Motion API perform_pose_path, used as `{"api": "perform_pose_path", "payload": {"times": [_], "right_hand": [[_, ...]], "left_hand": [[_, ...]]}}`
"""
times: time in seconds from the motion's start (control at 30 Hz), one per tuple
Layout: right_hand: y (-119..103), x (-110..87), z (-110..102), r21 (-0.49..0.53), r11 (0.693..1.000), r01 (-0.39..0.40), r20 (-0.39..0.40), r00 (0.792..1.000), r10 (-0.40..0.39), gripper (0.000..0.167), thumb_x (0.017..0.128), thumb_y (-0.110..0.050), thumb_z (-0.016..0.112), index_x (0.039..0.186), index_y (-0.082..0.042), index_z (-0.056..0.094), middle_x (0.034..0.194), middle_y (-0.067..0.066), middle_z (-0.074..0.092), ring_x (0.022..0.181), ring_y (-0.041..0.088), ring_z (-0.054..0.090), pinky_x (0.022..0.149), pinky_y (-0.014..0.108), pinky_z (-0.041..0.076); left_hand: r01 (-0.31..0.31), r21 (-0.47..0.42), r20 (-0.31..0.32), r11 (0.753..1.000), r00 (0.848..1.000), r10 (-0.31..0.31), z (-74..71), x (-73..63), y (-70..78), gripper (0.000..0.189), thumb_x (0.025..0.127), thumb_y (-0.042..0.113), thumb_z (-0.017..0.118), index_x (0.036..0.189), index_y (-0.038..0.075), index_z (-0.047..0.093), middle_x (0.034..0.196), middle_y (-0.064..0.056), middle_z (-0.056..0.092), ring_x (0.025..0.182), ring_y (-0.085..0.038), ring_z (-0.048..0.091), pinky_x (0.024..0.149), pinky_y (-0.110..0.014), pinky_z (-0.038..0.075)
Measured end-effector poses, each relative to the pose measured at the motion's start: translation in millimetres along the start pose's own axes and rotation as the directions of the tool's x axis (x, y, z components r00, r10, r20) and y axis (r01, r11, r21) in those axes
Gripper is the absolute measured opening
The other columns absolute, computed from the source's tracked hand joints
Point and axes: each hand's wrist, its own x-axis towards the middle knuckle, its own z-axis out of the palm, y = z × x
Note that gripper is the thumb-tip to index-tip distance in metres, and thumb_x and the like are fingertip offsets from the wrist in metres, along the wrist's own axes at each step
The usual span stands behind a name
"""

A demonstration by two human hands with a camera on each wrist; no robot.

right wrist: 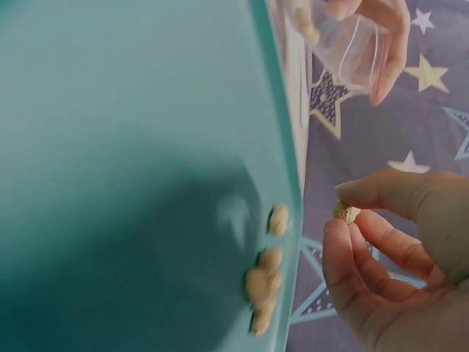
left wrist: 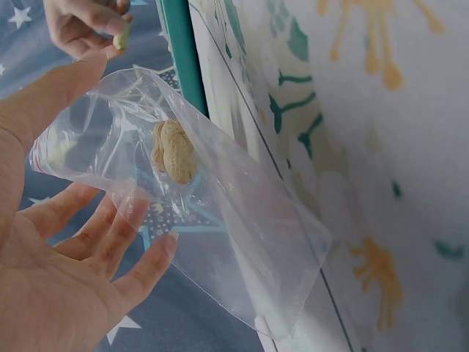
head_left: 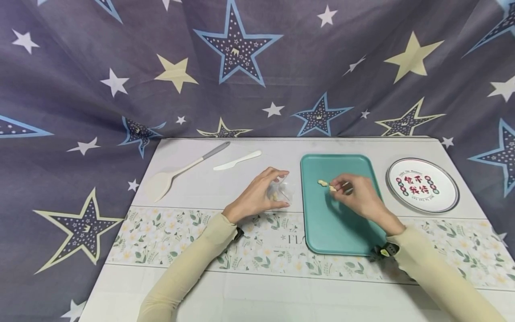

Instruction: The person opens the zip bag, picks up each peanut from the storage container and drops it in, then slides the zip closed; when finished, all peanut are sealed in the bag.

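Observation:
My left hand (head_left: 259, 190) holds a clear plastic zip bag (head_left: 284, 189) just left of the teal tray (head_left: 334, 232), thumb on one side and fingers on the other. Peanuts (left wrist: 176, 152) show through the plastic in the left wrist view. Over the tray, my right hand (head_left: 360, 197) pinches a single peanut (right wrist: 346, 212) between thumb and fingertips. Several more peanuts (right wrist: 261, 286) lie on the tray near its edge in the right wrist view. The head view shows a peanut (head_left: 322, 183) on the tray left of the right fingertips.
Right of the tray stands a white plate (head_left: 422, 184) with a dark rim and red lettering. A cream spatula with a grey handle (head_left: 183, 169) and a white plastic knife (head_left: 237, 161) lie at the back left. A star-patterned curtain (head_left: 241, 103) hangs behind the table.

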Motion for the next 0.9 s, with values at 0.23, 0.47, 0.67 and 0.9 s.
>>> {"api": "perform_pose_path", "payload": {"times": [0.23,0.47,0.67,0.9], "right_hand": [[-20.6,7.5,10.2,0.034,0.999,0.037,0.001,0.999,-0.037,0.017,0.085,0.002,0.081,0.101,-0.002,0.076,0.089,0.012,0.078,0.077,0.022,0.073,0.070,0.024,0.063],[-37.0,16.4,20.5,0.064,0.997,0.035,0.026,0.999,-0.036,0.016,0.088,-0.003,0.081,0.103,-0.005,0.076,0.091,0.010,0.078,0.080,0.020,0.074,0.071,0.024,0.063],[-50.1,23.1,28.8,0.100,0.994,0.044,0.057,0.997,-0.050,0.016,0.089,-0.005,0.080,0.105,-0.005,0.076,0.096,0.011,0.078,0.083,0.020,0.074,0.073,0.029,0.064],[-60.1,26.7,40.0,0.138,0.988,0.074,0.082,0.993,-0.086,0.016,0.091,-0.005,0.079,0.107,-0.005,0.077,0.096,0.010,0.077,0.084,0.021,0.073,0.074,0.034,0.065]], "left_hand": [[-0.009,-0.004,-0.004,1.000,1.000,0.009,0.0,0.4,0.0,0.086,0.079,0.035,0.092,0.152,0.014,0.051,0.137,-0.006,0.059,0.123,-0.024,0.063,0.109,-0.042,0.054],[-0.009,-0.014,0.003,1.000,1.000,0.009,0.9,1.1,0.0,0.087,0.080,0.034,0.092,0.152,0.012,0.051,0.140,-0.010,0.059,0.123,-0.026,0.063,0.108,-0.043,0.054],[-0.014,-0.019,0.006,1.000,1.000,0.014,1.3,1.5,0.3,0.086,0.080,0.035,0.092,0.152,0.012,0.051,0.140,-0.011,0.059,0.124,-0.026,0.062,0.108,-0.042,0.054],[-0.020,-0.027,0.009,0.999,1.000,0.020,3.0,2.6,2.5,0.086,0.079,0.033,0.093,0.151,0.012,0.051,0.138,-0.007,0.058,0.124,-0.026,0.063,0.107,-0.041,0.056]]}}
